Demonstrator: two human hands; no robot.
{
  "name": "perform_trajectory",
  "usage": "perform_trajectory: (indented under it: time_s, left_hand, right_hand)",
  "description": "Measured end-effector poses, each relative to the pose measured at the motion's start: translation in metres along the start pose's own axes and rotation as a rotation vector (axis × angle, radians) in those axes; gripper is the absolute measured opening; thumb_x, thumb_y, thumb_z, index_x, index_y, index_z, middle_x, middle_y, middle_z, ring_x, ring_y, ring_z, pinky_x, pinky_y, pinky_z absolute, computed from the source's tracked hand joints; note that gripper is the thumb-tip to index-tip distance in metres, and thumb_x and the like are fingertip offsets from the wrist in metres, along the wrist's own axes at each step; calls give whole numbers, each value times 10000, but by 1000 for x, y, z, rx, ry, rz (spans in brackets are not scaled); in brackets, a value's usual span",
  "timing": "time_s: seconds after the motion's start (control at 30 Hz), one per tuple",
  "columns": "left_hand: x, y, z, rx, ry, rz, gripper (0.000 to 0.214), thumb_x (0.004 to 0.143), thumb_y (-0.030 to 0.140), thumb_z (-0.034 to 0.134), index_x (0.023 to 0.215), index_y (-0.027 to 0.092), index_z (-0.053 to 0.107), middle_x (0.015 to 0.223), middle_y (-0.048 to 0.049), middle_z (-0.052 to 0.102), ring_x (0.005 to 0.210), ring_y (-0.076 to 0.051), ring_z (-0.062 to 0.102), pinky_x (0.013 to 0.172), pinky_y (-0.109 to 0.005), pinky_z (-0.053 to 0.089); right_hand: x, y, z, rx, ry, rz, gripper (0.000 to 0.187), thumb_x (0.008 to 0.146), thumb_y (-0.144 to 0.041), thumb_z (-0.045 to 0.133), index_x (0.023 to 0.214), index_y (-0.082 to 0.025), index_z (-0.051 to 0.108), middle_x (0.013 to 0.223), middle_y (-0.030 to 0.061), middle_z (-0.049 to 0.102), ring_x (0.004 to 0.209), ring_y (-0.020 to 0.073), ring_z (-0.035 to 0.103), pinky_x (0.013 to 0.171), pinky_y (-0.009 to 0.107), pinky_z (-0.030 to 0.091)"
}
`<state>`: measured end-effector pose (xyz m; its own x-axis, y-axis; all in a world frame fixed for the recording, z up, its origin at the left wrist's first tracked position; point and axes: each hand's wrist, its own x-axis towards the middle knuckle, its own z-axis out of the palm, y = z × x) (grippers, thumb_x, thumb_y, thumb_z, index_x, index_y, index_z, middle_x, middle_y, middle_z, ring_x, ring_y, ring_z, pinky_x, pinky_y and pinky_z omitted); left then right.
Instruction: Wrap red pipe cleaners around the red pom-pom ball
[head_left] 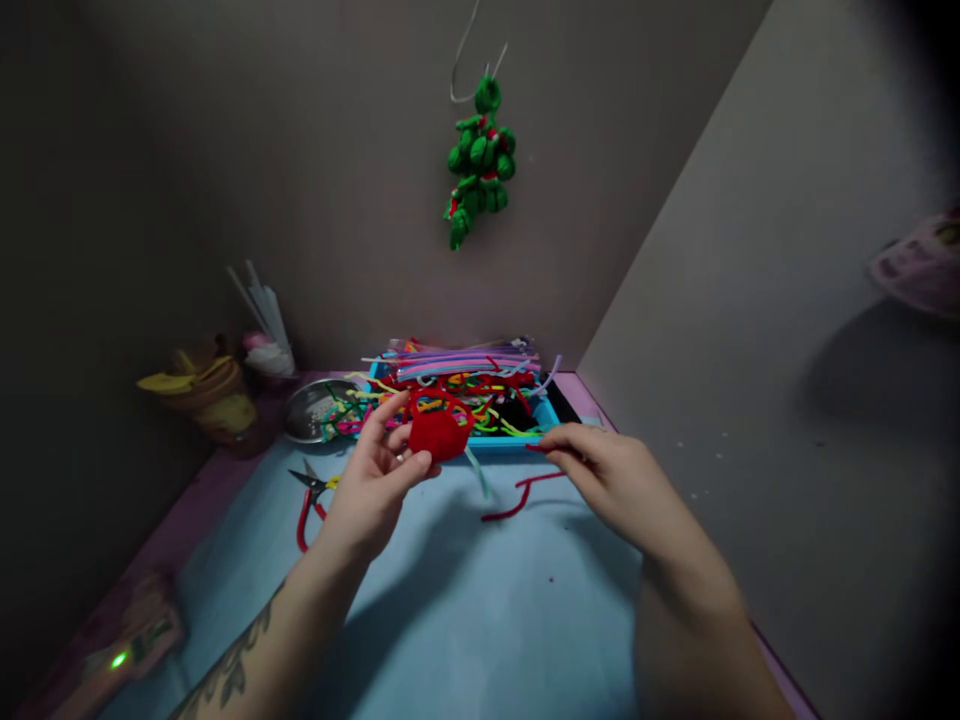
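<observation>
My left hand (382, 470) is closed around the left side of a small red fuzzy piece (439, 435), shaped like a little basket with a loop on top. It is held up over the blue work surface. To its right, my right hand (604, 475) pinches a short red pipe cleaner (535, 448) between thumb and forefinger; most of that piece is hidden by the fingers. Below, bent red pipe cleaner pieces (517, 505) lie on the surface between the hands. A pale green strip (477, 473) shows just under the red piece.
A blue tray (495, 446) full of colourful pipe cleaners stands at the back. Red-handled scissors (306, 515) lie left, near a metal bowl (300, 412) and a wrapped pot (225, 405). Green fuzzy figures (480, 155) hang from a wire above. A device with a green light (118, 659) sits front left.
</observation>
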<state>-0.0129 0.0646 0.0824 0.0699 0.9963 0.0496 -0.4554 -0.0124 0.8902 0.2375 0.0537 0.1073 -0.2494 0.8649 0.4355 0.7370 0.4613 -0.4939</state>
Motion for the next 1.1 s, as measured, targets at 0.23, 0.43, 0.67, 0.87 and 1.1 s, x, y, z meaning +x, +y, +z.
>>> perform_trajectory:
  time_s: [0.23, 0.43, 0.67, 0.87, 1.1]
  left_hand:
    - [-3, -5, 4, -60, -32, -29, 774, 592, 65, 780, 1278, 273, 488, 1172, -64, 595, 868, -160, 646, 765, -289, 541]
    - [-10, -4, 11, -164, -43, -104, 777, 544, 27, 746, 1239, 270, 494, 1222, -69, 566, 962, -188, 638, 826, -308, 529]
    - [-13, 4, 13, -169, -58, -142, 774, 577, 45, 736, 1281, 250, 489, 1199, -82, 586, 955, -195, 639, 781, -302, 545]
    - [-13, 0, 11, -194, -85, -170, 735, 609, 44, 725, 1280, 248, 506, 1210, -80, 587, 912, -172, 643, 785, -310, 554]
    - [-10, 0, 7, 11, -69, -193, 760, 657, 165, 770, 1333, 309, 456, 1155, -62, 594, 829, -191, 673, 653, -312, 565]
  right_hand:
    - [7, -18, 15, 111, -81, -90, 140, 891, -147, 499, 857, -222, 613, 853, 27, 671, 798, 168, 615, 708, 287, 462]
    - [10, -17, 30, 190, -56, -166, 144, 881, -120, 500, 846, -215, 603, 1039, 75, 663, 1001, 193, 623, 845, 327, 482]
    - [9, -24, 38, 272, -83, -264, 144, 872, -118, 519, 845, -220, 616, 968, 58, 683, 963, 175, 643, 834, 301, 495]
    - [8, -28, 38, 300, -149, -292, 168, 883, -123, 487, 856, -219, 622, 837, 35, 670, 795, 156, 616, 742, 281, 483]
    - [11, -22, 44, 395, -39, 5, 90, 839, -184, 547, 777, -202, 611, 755, 9, 641, 699, 139, 578, 641, 254, 441]
